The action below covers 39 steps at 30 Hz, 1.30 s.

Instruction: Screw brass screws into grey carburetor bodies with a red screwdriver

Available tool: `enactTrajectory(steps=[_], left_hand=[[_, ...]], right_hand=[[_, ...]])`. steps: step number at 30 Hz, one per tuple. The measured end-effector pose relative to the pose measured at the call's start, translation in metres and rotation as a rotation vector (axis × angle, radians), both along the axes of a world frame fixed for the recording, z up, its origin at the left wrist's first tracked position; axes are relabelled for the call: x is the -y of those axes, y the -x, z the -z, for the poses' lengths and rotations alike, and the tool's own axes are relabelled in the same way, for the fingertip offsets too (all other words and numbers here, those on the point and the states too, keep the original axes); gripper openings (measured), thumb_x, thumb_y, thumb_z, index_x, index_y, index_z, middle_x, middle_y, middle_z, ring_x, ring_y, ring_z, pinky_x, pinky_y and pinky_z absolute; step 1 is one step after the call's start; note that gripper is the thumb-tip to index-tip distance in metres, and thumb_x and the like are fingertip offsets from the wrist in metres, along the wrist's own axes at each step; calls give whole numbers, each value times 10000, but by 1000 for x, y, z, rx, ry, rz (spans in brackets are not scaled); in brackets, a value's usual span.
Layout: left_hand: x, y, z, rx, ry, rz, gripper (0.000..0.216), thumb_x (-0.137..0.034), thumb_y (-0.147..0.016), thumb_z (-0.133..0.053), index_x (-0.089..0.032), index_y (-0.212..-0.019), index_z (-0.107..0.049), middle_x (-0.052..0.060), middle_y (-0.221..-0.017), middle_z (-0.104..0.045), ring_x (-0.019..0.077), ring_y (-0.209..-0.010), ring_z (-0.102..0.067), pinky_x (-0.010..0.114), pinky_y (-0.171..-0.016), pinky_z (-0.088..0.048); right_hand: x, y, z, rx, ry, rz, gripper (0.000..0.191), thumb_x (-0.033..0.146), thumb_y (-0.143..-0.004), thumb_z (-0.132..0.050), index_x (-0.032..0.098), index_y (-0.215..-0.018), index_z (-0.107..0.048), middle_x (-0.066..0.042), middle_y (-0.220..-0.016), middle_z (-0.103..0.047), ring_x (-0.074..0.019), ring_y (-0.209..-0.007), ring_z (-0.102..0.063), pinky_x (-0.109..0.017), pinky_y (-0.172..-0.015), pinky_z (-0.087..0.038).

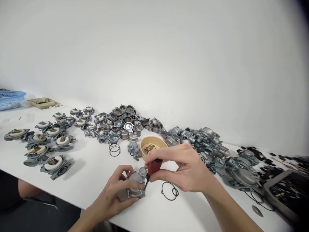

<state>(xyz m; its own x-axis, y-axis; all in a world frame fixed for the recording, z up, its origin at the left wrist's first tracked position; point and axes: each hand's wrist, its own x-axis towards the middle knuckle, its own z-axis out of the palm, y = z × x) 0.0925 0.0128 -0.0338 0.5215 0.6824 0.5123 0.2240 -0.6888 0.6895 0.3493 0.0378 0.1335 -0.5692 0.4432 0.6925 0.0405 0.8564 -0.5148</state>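
My left hand (113, 193) is closed around a grey metal carburetor (135, 180) near the table's front edge, its fingers over the top and side. My right hand (183, 166) grips a screwdriver (154, 167) by its red and black handle. The shaft slants down to the carburetor's right edge; whether the tip sits in a screw I cannot tell. Just behind the hands stands a round tan bowl (154, 141) with small screws (149, 148) in it. Black rubber gaskets (169, 191) lie on the table to the right of the carburetor.
Carburetor bodies with white floats (53, 163) stand at left on the white table (89, 174). Metal bowl covers (123, 119) are heaped at the back. More carburetor bodies (205, 141) pile up at right, beside a grey tray (277, 183) of dark parts. A blue basket (12, 100) is far left.
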Motion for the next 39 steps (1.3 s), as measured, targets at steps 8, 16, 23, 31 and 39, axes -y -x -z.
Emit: enactTrajectory(steps=[8, 16, 23, 31, 39], left_hand=[[-2, -1, 9, 38, -103, -33, 425, -246, -1013, -789, -388, -1403, -700, 94, -1441, -468, 310, -1317, -530, 432, -1076, -496], [-3, 6, 2, 197, 41, -22, 293, -290, -1107, -655, -380, -1381, -707, 70, -1323, -613, 259, -1249, -620, 362, -1071, -483], [-8, 8, -1, 338, 168, -33, 269, -330, -1172, -477, -274, -1173, -740, 60, -1204, -693, 232, -1157, -645, 318, -1025, -491], [-11, 10, 1, 393, 276, -74, 310, -413, -1125, -522, -229, -1070, -766, 101, -1179, -680, 275, -1135, -632, 323, -865, -537], [-19, 6, 6, 317, 403, -159, 323, -443, -1113, -494, -239, -1057, -737, 90, -1171, -656, 256, -1059, -637, 320, -803, -541]], right_hand=[[31, -10, -6, -62, -31, 208, 288, 133, -1073, -537, 253, -1279, -698, -55, -1044, -716, -175, -897, -691, -322, -742, -591], [74, 50, 49, 755, 159, 835, 526, 574, -1064, -553, 436, -1572, -563, -158, -1442, -622, -201, -685, -659, -381, -699, -480], [71, 61, 77, 679, 300, 825, 601, 583, -906, -801, 451, -1467, -628, -50, -1194, -744, -328, -987, -742, -369, -813, -462], [75, 67, 91, 617, 262, 906, 500, 409, -782, -824, 415, -1274, -738, -16, -1113, -788, -283, -862, -756, -300, -693, -394], [87, -23, 66, 419, 312, 1165, 459, 461, -830, -724, 347, -1270, -788, -20, -1073, -863, -284, -860, -801, -357, -724, -576]])
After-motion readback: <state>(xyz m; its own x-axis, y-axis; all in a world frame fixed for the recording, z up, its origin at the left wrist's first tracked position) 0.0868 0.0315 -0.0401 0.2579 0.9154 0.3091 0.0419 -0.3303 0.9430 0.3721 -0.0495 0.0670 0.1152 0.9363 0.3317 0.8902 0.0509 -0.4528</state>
